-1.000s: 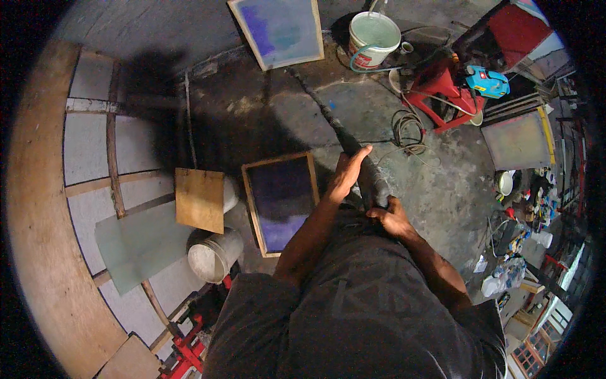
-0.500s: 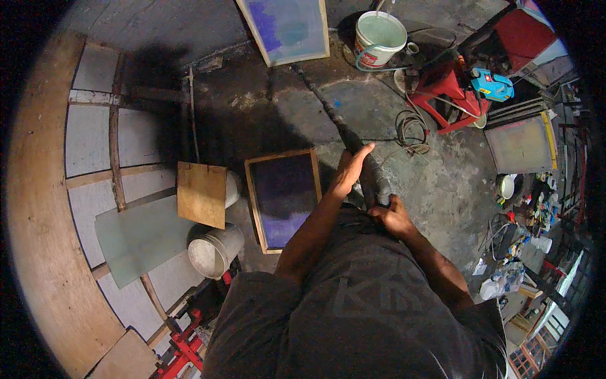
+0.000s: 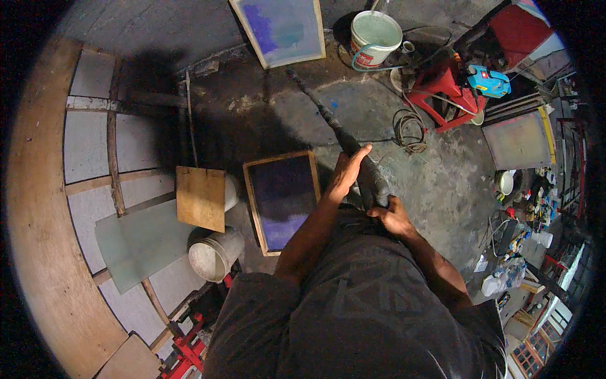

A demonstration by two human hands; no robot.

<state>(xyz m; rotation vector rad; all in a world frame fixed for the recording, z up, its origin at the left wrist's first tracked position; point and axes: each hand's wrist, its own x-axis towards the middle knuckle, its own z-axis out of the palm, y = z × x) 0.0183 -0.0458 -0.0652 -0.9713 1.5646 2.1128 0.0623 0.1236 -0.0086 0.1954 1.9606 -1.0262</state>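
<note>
I hold a long black spray wand (image 3: 336,128) that angles up and away from my body. My left hand (image 3: 347,172) is closed around its thicker middle part, and my right hand (image 3: 390,216) grips the rear end by my waist. Beyond the tip, a framed screen (image 3: 279,30) with purple and grey-blue areas leans against the wall. A second wooden-framed screen (image 3: 279,183), dark purple, stands left of my hands. A coiled hose (image 3: 410,132) lies on the concrete floor to the right of the wand.
A water bucket (image 3: 375,39), red stool (image 3: 442,107) and blue machine (image 3: 487,82) stand at back right. More screens (image 3: 514,139) and clutter (image 3: 511,240) line the right. Left are a board (image 3: 201,197), white bucket (image 3: 213,254), glass sheet (image 3: 140,243) and panelled structure (image 3: 87,145).
The view shifts slightly back and forth. My hands keep the same grip on the wand, and the objects around me stay where they were.
</note>
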